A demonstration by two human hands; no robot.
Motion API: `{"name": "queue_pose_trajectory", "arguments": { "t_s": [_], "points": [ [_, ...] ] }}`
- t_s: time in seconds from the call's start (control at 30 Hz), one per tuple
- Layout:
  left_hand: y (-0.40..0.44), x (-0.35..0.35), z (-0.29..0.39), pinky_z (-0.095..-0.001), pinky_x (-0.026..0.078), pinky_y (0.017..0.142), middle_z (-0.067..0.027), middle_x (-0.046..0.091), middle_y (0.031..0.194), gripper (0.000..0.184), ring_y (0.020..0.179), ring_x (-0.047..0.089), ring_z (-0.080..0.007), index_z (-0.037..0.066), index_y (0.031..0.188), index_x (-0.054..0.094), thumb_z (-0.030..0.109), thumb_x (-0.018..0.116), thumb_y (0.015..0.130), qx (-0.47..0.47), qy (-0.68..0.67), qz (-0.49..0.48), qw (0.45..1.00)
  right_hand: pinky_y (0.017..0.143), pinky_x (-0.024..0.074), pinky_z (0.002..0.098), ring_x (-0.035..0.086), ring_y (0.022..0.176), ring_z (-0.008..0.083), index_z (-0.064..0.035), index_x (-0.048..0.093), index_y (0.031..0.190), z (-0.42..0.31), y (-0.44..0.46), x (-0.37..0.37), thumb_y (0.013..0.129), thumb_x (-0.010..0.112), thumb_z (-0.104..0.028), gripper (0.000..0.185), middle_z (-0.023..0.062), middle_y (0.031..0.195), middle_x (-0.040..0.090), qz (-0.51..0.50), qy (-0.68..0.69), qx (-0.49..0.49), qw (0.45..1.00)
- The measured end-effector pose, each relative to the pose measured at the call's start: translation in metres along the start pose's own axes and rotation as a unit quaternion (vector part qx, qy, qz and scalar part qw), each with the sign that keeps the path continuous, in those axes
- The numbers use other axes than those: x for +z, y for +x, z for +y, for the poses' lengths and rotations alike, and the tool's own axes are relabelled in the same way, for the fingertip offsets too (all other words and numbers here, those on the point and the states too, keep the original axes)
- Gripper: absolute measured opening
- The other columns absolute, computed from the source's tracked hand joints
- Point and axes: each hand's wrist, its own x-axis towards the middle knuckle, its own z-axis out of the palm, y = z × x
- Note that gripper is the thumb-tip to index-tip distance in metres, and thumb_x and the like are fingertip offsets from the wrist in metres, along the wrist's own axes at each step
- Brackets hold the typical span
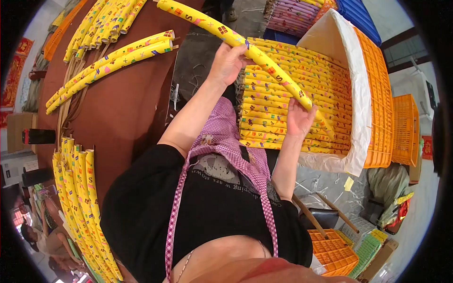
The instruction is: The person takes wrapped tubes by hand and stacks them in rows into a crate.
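A long yellow patterned tube (264, 61) slants across the view between my two hands. My left hand (227, 63) is wrapped round its middle, thumb and fingers pressed to it. Nearer the lower right end, my right hand (300, 117) supports the tube with the palm up and the fingers against it. Beneath that end, rows of similar yellow tubes (283, 101) lie stacked in an orange crate (377, 94) with a white liner (361, 94). Two more tubes (113, 70) rest side by side on the brown table (137, 99).
Bundles of yellow tubes lie at the table's top (101, 23) and lower left (82, 193). Pink-wrapped tubes (290, 16) stand behind the crate. Another orange crate (332, 252) and a stool with wooden legs (318, 219) are at the lower right. Other people (56, 245) appear at lower left.
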Motion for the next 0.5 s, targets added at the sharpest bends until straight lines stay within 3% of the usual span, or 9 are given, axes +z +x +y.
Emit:
{"name": "queue_pose_trajectory", "arguments": {
  "t_s": [0.1,0.33,0.4,0.5],
  "points": [
    [-0.007,0.004,0.0,-0.0428,0.052,0.072,-0.01,0.055,0.095,0.019,0.089,0.058,-0.0239,0.003,0.099,0.044,0.004,0.05,0.082,-0.003,-0.001,0.002,1.0,0.096,0.0363,0.0417,0.045,0.11,0.0283,0.0003,0.05,0.106,0.003,0.007,-0.003,0.076,0.065,-0.018,0.038,0.0136,0.116,0.05,0.073,-0.036,-0.021,0.996],
    [-0.005,-0.007,0.007,-0.0403,0.052,0.071,-0.0102,0.057,0.093,0.021,0.088,0.059,-0.0238,0.004,0.1,0.045,0.011,0.053,0.082,-0.015,-0.006,0.012,1.0,0.099,0.0349,0.0451,0.045,0.111,0.0313,0.0031,0.053,0.097,0.003,0.005,-0.002,0.071,0.066,-0.008,0.031,0.017,0.114,0.051,0.015,-0.042,-0.033,0.998],
    [-0.002,-0.013,0.009,-0.048,0.05,0.076,-0.0155,0.057,0.099,0.024,0.092,0.057,-0.0274,0.003,0.105,0.045,0.009,0.052,0.083,-0.015,-0.021,0.025,0.999,0.098,0.0356,0.0458,0.047,0.109,0.0315,0.0053,0.053,0.097,0.001,0.003,-0.003,0.07,0.064,-0.003,0.03,0.0173,0.11,0.052,0.015,-0.038,-0.036,0.999],
    [0.001,-0.019,0.017,-0.0465,0.05,0.073,-0.0145,0.057,0.099,0.023,0.09,0.058,-0.0267,0.003,0.104,0.047,0.011,0.052,0.083,0.006,-0.001,0.05,0.999,0.098,0.0351,0.0477,0.048,0.107,0.0311,0.0071,0.051,0.096,-0.007,0.005,-0.013,0.07,0.06,0.001,0.028,0.0172,0.104,0.054,0.008,0.013,-0.052,0.999]
  ]
}}
